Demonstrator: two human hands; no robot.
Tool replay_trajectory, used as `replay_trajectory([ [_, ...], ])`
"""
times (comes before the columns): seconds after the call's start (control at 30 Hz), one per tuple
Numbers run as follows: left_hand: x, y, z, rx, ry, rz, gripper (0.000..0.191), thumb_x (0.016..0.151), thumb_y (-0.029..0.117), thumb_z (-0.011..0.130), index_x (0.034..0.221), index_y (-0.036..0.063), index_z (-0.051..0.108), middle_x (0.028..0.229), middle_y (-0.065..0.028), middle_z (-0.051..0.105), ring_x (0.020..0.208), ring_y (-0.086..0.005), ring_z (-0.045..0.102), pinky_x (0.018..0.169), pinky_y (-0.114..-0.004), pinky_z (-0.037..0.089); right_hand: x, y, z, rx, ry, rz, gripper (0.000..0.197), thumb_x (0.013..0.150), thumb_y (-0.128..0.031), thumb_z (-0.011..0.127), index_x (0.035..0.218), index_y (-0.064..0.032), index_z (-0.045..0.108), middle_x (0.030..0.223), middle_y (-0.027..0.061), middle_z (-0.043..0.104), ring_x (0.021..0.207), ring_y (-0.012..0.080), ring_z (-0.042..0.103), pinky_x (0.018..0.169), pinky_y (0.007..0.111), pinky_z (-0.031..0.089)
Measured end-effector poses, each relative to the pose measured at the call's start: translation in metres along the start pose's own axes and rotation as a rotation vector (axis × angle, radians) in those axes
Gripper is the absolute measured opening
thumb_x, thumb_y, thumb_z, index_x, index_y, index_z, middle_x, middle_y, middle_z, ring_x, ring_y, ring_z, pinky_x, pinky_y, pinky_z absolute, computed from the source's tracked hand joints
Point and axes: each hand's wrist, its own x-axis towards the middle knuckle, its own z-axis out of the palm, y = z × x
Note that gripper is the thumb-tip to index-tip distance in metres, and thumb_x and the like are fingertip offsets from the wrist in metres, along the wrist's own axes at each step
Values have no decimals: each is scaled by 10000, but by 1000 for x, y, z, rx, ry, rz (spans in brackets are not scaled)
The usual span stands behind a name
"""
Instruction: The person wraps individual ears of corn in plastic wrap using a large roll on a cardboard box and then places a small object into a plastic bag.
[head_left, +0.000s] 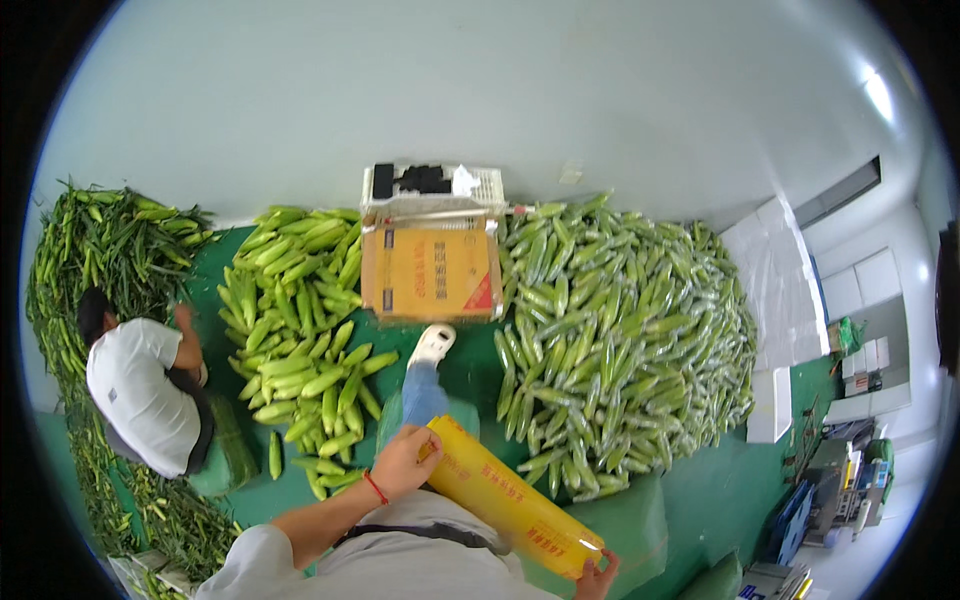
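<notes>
A yellow roll of plastic wrap (517, 498) with red printing lies slantwise before my body. My left hand (407, 459), with a red string at the wrist, grips its upper left end. At the lower right end, the fingers of my right hand (598, 576) pinch the roll; the rest of that hand is partly cut off by the frame's edge. Beyond the roll stands a yellow-brown cardboard box (433, 274) bearing printed writing. Unwrapped green corn ears (304, 360) are heaped left of it, and wrapped corn ears (622, 337) are piled to the right.
A white plastic crate (432, 201) holding dark and white items stands behind the box. At left a person in a white shirt (142, 394) sits among unhusked corn and leaves (112, 232). A green filled sack (630, 529) lies at lower right; equipment (836, 480) stands farther right.
</notes>
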Motion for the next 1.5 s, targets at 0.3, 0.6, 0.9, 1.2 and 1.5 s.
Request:
replay_trajectory([
  [0.3, 242, -115, -69, -33, 207, -539, 381, 849, 192, 639, 1170, 103, 454, 935, -199, 604, 853, -369, 622, 710, -420, 496, 306, -121, 271, -36, -329, 121, 247, 933, -128, 562, 1151, -55, 472, 1004, 58, 559, 924, 165, 553, 788, 312, 449],
  [0.6, 433, -383, -53, -353, 677, -1055, 386, 973, 308, 507, 1122, -45, 551, 1049, -123, 615, 938, -184, 571, 809, -331, 451, 536, -115, 638, 45, -658, -63, 95, 937, -44, 523, 1010, -26, 465, 911, 58, 489, 874, 143, 491, 800, 274, 411],
  [0.9, 464, -482, -6, -571, 765, -725, 278, 1005, 242, 493, 1120, -11, 512, 1020, -51, 572, 936, -104, 504, 854, -258, 414, 586, -77, 709, 5, -725, -192, 235, 929, -36, 560, 1151, -49, 484, 1101, 83, 517, 1013, 181, 516, 887, 329, 420],
  [1.2, 432, -514, -8, -569, 651, -536, 346, 1029, 299, 392, 1243, 27, 406, 1125, -42, 490, 1064, -125, 482, 951, -291, 381, 594, -138, 713, -676, -698, -759, 85, 833, -13, 655, 903, -7, 608, 938, 137, 580, 822, 289, 585, 716, 359, 476],
  [1.5, 425, -529, 18, -551, 766, -291, 392, 1011, 394, 408, 1173, 37, 412, 1107, -48, 513, 1043, -120, 495, 933, -285, 384, 579, -96, 705, -588, -643, -1255, 126, 818, 57, 617, 861, 6, 510, 882, 133, 602, 805, 315, 595, 704, 368, 481],
])
